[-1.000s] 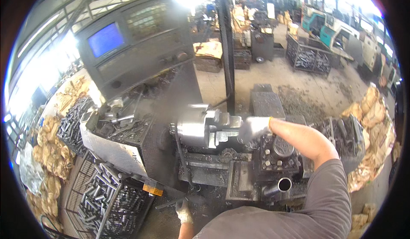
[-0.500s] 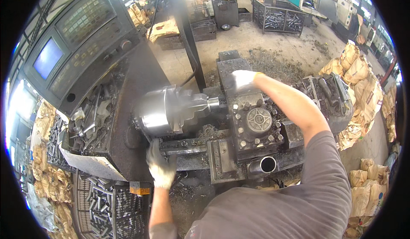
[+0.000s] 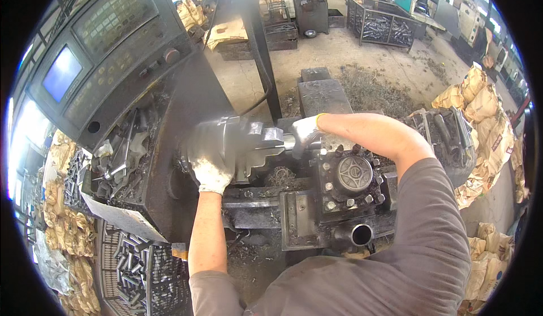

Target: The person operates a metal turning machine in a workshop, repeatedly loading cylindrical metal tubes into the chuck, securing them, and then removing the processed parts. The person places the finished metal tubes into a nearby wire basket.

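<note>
My left hand, in a white work glove with greyed fingers, lies against the front of the round metal lathe chuck. Its fingers look stretched over the chuck's surface, though their tips blur into the grey. Stepped jaws stick out from the chuck toward the right. Between the jaws and the tool turret, my gloved right hand is closed around the outer end of a short shiny metal cylinder. The glove hides part of this cylinder, and its inner end sits among the jaws.
A control panel with a lit screen rises at left. Below stands a crate of metal tubes. A tube socket juts near my body. Dark chips cover floor behind the lathe; paper sacks are piled at right.
My left hand has moved up from below the chuck onto it. My right hand has come down and left from the turret's back block to the metal cylinder. The view has shifted slightly.
</note>
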{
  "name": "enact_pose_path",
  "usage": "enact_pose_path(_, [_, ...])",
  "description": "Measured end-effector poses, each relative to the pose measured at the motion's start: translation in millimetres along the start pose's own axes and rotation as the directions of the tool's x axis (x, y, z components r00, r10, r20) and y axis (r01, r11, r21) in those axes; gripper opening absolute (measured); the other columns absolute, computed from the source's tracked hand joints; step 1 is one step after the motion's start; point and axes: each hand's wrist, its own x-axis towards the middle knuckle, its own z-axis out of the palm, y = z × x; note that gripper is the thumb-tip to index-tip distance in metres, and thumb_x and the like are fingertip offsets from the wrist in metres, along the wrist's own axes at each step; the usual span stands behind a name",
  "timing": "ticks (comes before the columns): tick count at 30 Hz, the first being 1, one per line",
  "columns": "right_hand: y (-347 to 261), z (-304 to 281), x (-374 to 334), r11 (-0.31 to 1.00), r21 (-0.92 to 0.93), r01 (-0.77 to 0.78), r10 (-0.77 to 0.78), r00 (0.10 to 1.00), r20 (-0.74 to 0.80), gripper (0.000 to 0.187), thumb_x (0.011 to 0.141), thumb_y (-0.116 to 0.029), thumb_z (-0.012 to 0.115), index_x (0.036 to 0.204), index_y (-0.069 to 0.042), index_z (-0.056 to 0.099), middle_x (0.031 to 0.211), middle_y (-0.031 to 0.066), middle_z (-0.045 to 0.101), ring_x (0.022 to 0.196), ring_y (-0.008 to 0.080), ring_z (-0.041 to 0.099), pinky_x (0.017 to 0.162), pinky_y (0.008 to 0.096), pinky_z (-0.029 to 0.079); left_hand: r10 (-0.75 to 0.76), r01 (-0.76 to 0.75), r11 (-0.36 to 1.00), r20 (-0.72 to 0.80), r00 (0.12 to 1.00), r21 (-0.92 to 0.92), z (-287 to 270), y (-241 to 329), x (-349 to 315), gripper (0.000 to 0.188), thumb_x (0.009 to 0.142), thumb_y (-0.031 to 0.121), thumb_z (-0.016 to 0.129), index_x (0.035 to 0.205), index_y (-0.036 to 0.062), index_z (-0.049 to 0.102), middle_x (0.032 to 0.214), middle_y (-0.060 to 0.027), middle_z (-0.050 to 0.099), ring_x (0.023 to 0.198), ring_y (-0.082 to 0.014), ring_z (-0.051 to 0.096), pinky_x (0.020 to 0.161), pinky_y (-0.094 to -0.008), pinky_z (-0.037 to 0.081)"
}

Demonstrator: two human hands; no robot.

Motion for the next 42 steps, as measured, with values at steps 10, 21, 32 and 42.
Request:
enact_pose_path(10, [33, 59, -167, 0.934, 0.349, 0.081, 0.312, 0.296, -0.903, 0.074, 0.075, -0.035, 0.091, 0.134, 0.001, 0.063, 0.107, 0.0237, 0.078, 0.096, 0.0376, 0.079, 0.087, 0.0436, 0.063, 0.051, -0.047, 0.998, -0.100, 0.994, 0.045, 8, -12, -11, 0.064, 0.082, 0.025, 0.072, 0.141, 0.0022, 0.061, 0.145, -0.0271, 0.059, 0.139, -0.0487, 0.052, 0.122, -0.0638, 0.035])
enact_pose_path(21, [-190, 94, -237, 0.960, -0.263, 0.096, -0.264, -0.005, -0.965, 0.095, 0.061, -0.016, 0.101, 0.143, 0.001, 0.056, 0.120, 0.0239, 0.074, 0.105, 0.0395, 0.078, 0.089, 0.0463, 0.064, -0.151, 0.168, 0.656, 0.090, 0.984, -0.736, -54, 88, -70, 0.083, 0.078, 0.014, 0.091, 0.150, 0.0020, 0.052, 0.131, -0.0242, 0.067, 0.124, -0.0372, 0.067, 0.106, -0.0483, 0.056])
enact_pose_path(32, [-198, 318, -151, 0.703, 0.693, -0.161, 0.402, 0.894, -0.200, 0.088, 0.077, -0.046, 0.090, 0.146, -0.004, 0.054, 0.132, 0.0228, 0.067, 0.112, 0.0395, 0.071, 0.095, 0.0483, 0.058, -0.170, 0.783, -0.534, 0.948, 0.269, -0.318, -34, 162, -226, 0.053, 0.092, 0.016, 0.084, 0.138, 0.0026, 0.060, 0.122, -0.0110, 0.070, 0.115, -0.0261, 0.069, 0.102, -0.0427, 0.056])
enact_pose_path(42, [-143, 399, -337, 0.667, 0.695, -0.270, 0.508, 0.847, -0.158, 0.058, 0.071, -0.038, 0.093, 0.114, -0.002, 0.076, 0.097, 0.0156, 0.079, 0.088, 0.0288, 0.076, 0.080, 0.0449, 0.058, 0.068, 0.672, -0.718, 0.941, 0.332, -0.185, -23, 141, -261, 0.045, 0.104, 0.043, 0.053, 0.117, 0.0032, 0.071, 0.106, -0.0160, 0.075, 0.095, -0.0323, 0.073, 0.086, -0.0472, 0.059])
